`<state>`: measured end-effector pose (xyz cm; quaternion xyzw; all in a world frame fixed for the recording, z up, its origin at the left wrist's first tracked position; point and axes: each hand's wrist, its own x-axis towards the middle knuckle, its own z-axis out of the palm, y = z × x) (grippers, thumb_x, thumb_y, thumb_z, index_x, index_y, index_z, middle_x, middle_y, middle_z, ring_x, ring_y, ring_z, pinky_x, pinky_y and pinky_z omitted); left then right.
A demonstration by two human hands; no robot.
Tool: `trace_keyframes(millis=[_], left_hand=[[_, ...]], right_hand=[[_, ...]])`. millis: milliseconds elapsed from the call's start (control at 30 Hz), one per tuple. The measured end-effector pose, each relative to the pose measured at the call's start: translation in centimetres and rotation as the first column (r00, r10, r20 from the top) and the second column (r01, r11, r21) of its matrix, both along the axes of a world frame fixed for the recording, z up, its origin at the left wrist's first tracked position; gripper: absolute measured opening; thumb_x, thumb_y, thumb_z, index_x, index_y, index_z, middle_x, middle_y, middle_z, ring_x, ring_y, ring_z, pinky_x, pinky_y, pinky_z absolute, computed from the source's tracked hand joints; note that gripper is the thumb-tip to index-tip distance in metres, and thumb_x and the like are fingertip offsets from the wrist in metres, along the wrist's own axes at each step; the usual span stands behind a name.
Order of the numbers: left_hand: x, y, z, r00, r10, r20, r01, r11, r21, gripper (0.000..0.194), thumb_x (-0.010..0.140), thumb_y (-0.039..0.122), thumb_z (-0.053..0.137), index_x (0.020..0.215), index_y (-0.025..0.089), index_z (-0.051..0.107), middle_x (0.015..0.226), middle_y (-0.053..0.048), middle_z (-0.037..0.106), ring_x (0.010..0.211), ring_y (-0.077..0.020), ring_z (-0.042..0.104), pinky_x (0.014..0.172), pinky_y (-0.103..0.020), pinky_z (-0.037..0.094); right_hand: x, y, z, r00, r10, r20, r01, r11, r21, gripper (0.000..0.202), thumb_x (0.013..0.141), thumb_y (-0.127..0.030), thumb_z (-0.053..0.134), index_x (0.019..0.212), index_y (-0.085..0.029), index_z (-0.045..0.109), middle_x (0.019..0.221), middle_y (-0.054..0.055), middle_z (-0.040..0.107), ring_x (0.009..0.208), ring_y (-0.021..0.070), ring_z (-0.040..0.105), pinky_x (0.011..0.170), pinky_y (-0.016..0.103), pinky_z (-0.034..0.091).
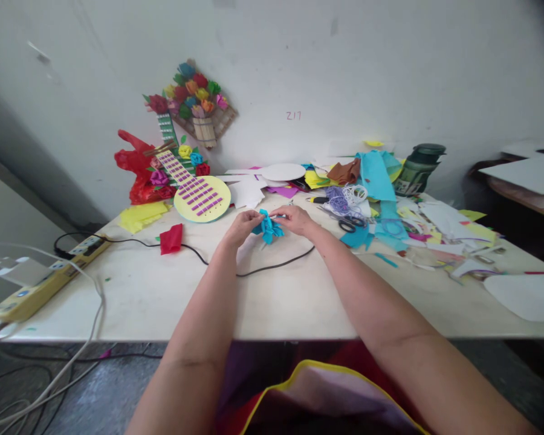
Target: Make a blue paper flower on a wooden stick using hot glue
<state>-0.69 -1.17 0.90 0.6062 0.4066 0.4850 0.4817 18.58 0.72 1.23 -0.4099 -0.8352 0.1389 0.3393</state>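
**Both your hands pinch a blue paper flower [271, 229] at the center of the frame**

You hold the flower just above the white desk [136, 302], with its crinkled petals spread below your fingers. Your left hand [246, 223] is nearly closed, thumb and fingertips pinching the flower's upper left edge. Your right hand [294, 219] comes in from the other side, its fingertips drawn together on the top of the flower; how the rest of its fingers curl is too small to tell.

A black cable [272, 266] crosses the desk below your hands, and a folded red piece [171, 239] lies near it, left of center. Farther left, a yellow power strip [49, 287] carries a white plug-in adapter [25, 272].

Above and left of your hands, a round yellow panel [202, 199] with purple woven strips leans among paper flowers, beside a crumpled red plastic bag [138, 172]. Yellow sheets [144, 216] lie below that bag. In the upper left, a bouquet of colored paper flowers [194, 90] hangs against the wall [344, 78].

Right of center you have black-handled scissors [351, 225], tangled purple and white cord [344, 200] and draped light blue paper [377, 175]. A dark green bottle [419, 170] stands behind paper scraps [448, 220] at the right.
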Motion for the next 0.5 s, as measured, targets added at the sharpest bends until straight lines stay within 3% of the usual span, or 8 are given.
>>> trace_keyframes(millis=[267,500], left_hand=[[0.01,-0.15,0.18,1.000,0.011,0.002,-0.011,1.000,-0.011,0.041,0.059,0.048,0.080,0.063,0.015,0.057,0.051,0.002,0.050,0.048,-0.0071,0.042,0.049,-0.023,0.031],[0.08,-0.21,0.20,0.998,0.012,0.066,-0.008,0.998,-0.065,0.044,0.057,0.050,0.081,0.063,0.014,0.057,0.052,0.002,0.051,0.047,-0.0071,0.043,0.047,-0.022,0.032]], right_hand=[[-0.27,0.38,-0.49,0.994,0.048,-0.102,-0.062,0.989,-0.138,0.026,0.079,-0.021,0.061,0.099,-0.024,0.077,0.102,0.000,0.075,0.097,0.0201,0.070,0.090,0.031,0.053],[-0.25,0.34,-0.39,0.996,0.030,-0.083,-0.042,0.989,-0.139,0.027,0.079,-0.021,0.060,0.101,-0.026,0.076,0.104,-0.001,0.074,0.101,0.0200,0.069,0.093,0.032,0.052]])
